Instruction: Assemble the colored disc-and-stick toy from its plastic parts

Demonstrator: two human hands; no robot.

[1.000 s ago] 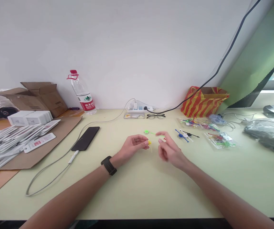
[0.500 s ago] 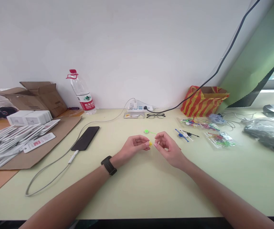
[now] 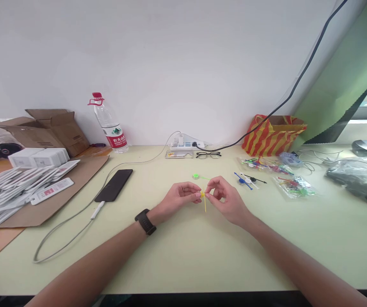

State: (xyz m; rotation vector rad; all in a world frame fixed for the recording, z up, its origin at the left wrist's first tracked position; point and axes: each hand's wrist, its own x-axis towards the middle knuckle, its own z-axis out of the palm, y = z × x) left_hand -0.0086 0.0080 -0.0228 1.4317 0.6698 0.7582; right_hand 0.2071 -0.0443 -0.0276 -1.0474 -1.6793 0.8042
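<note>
Between my hands is a small yellow plastic arrow spinner, its thin pointer hanging down toward the table's front. My left hand pinches its round base from the left; fingertips partly cover it. My right hand meets it from the right, thumb and index finger closed at the hub. Just behind them lies a green spinner with a thin pointer, partly hidden by the right hand. To the right rest a blue spinner, a white one and a black one.
Bagged colored spinners lie right, before a striped bag. Eyeglasses and a power strip are at the wall. Left are a phone on a cable, a tilted water bottle, and white tags on cardboard.
My right fingertips have come left and closed onto the yellow spinner. Its pointer, faint and blurred before, now shows sharply. My left hand has barely moved.
</note>
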